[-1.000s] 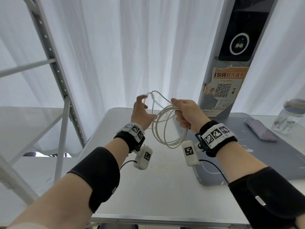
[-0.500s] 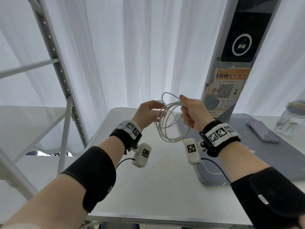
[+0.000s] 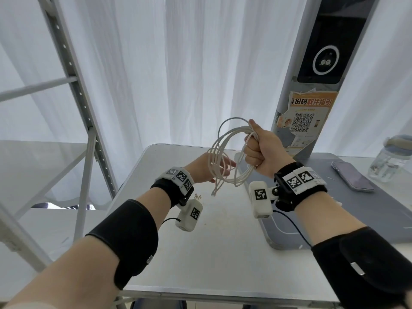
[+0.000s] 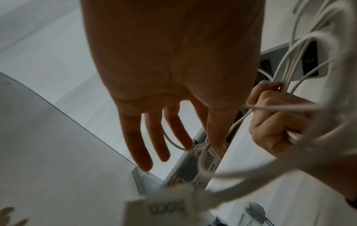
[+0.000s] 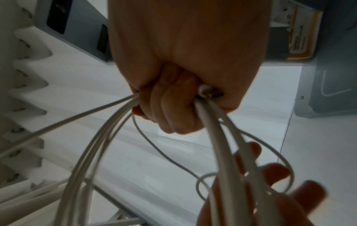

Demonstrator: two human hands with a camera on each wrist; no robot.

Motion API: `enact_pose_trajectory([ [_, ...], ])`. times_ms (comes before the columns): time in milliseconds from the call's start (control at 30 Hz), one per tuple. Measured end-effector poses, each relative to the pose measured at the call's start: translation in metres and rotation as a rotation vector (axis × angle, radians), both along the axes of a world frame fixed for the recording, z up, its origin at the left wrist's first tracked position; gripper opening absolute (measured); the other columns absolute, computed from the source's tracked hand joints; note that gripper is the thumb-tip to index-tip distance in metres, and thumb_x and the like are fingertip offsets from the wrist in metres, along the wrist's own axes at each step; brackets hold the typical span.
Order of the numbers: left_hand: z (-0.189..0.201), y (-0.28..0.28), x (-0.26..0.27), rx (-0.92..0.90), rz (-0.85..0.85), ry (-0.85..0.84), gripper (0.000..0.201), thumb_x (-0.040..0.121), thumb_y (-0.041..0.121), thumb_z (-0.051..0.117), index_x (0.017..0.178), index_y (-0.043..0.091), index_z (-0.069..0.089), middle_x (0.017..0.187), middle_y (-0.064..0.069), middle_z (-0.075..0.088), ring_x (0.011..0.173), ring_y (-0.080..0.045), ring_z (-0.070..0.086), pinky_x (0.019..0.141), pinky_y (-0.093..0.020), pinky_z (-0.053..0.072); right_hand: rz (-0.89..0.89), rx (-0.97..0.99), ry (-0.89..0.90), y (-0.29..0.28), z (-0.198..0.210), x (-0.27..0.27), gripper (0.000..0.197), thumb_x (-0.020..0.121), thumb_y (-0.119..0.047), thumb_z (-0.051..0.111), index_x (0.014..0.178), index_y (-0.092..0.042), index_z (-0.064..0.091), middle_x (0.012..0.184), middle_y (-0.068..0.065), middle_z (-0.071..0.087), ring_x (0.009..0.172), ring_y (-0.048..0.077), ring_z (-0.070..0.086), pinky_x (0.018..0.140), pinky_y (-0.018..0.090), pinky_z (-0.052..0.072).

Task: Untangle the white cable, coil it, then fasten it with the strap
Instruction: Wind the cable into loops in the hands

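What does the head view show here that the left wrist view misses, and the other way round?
Only the head view shows the phone on the grey mat, and the cable's loose end dangling above the table. Only the left wrist view shows the left hand from the palm side, fingers straight. Both show the right hand gripping the coiled white cable.

Grey table (image 3: pixel 200 253) fills the lower centre. Darker grey mat (image 3: pixel 379 215) at 3 o'clock, carrying a phone (image 3: pixel 352 177) lying flat. Clear jar (image 3: pixel 392 159) just beyond the phone (contents unclear). Kiosk pillar (image 3: pixel 334 52) at 1 o'clock, orange QR poster (image 3: pixel 307 114) stuck on. Metal shelving frame (image 3: pixel 73 85) at 10 o'clock. White curtain (image 3: pixel 189 63) behind.
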State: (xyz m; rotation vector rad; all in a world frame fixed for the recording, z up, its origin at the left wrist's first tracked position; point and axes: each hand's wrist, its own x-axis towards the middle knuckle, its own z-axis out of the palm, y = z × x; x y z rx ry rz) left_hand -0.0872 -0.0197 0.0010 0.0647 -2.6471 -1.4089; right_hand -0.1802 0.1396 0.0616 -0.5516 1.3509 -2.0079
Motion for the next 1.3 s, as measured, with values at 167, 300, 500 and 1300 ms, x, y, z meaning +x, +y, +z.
enact_pose_trajectory([
  [167,-0.001,0.004,0.003,0.165,0.071,-0.038,0.022,0.09,0.005,0.07,0.104,0.015,0.056,0.102,-0.008,0.072,0.098,-0.03,0.072,0.07,-0.045,0.059,0.0,-0.052,-0.066,0.003,-0.002,-0.005,0.051,0.107,-0.044,0.044,0.06,-0.023,0.039,0.042,-0.008,0.018,0.032,0.006,0.015,0.036,0.017,0.008],
  [300,0.0,0.001,0.005,0.258,0.195,0.015,0.012,0.098,0.014,0.062,0.093,0.016,0.073,0.089,-0.002,0.075,0.089,-0.025,0.074,0.073,-0.045,0.062,-0.061,-0.044,-0.075,0.006,-0.005,-0.01,0.046,0.107,-0.043,0.045,0.065,-0.023,0.041,0.043,-0.007,0.019,0.033,0.007,0.015,0.032,0.017,0.011],
  [500,0.004,-0.003,0.012,0.328,0.089,0.042,0.036,0.091,0.014,0.073,0.125,0.012,0.062,0.119,-0.005,0.07,0.097,-0.021,0.074,0.057,-0.034,0.061,-0.195,-0.04,-0.141,0.007,-0.013,-0.019,0.042,0.109,-0.04,0.041,0.072,-0.021,0.042,0.044,-0.006,0.02,0.033,0.009,0.014,0.032,0.016,0.014],
  [1300,0.035,-0.015,0.024,1.143,0.236,0.202,0.029,0.098,0.039,0.057,0.102,0.012,0.067,0.057,0.003,0.047,0.044,-0.013,0.047,0.085,-0.039,0.054,-0.59,0.231,-0.131,0.013,-0.038,-0.039,0.037,0.105,-0.037,0.049,0.072,-0.019,0.046,0.042,-0.006,0.036,0.029,0.012,0.024,0.035,0.015,0.023],
])
